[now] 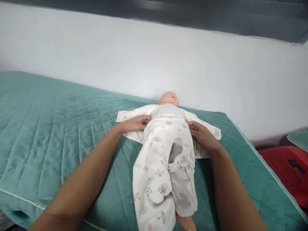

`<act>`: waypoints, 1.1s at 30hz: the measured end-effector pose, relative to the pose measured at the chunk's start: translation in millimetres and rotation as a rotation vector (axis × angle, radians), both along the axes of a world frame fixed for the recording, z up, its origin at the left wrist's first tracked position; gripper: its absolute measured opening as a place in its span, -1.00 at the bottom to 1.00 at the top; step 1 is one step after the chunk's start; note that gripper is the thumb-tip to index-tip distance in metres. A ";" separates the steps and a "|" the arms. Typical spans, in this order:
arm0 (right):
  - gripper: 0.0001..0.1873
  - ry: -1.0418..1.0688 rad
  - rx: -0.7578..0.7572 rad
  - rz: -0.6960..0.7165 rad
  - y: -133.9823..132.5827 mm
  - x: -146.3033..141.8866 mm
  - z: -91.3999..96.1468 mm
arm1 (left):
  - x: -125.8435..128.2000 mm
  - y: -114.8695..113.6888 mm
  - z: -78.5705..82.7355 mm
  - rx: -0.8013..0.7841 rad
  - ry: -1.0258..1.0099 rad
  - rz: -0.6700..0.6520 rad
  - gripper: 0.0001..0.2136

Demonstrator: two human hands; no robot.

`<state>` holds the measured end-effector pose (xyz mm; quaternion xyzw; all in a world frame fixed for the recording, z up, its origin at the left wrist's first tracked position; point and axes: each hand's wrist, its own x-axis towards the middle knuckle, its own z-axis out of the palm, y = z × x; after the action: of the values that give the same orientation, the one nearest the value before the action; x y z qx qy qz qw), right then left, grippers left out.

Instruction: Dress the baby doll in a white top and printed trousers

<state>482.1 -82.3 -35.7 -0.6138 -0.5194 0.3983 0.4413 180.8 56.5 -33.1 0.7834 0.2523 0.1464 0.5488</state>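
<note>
A baby doll [169, 98] lies on its back, head toward the wall. It wears white baby trousers [156, 154] printed with small animals, pulled up high around its torso. Over the chest shows a grey top [166, 110], and a white open jacket [137, 112] spreads out beneath, its sleeves to both sides. At the waistband's left side, my left hand [135, 123] is closed with its fingertips pinching the cloth. My right hand [202, 133] is closed on the waistband at the opposite side, its fingertips partly tucked against the fabric. One bare doll foot [187, 222] sticks out of the trouser leg at the bottom.
The doll rests on a green quilted bed cover [60, 128] with a pale piped edge. A white wall [108, 57] stands behind the bed, with a dark band [192, 16] above. Right of the bed is a red plastic object [284, 163].
</note>
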 end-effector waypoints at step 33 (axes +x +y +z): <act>-0.74 -0.359 0.067 -0.059 24.4 -13.1 -5.9 | 35.5 15.9 2.8 0.438 0.460 0.167 -0.77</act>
<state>469.0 -58.0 -41.7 -0.6749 -0.5848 0.2517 0.3731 216.3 72.4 -30.3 0.8721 0.3954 0.0607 0.2820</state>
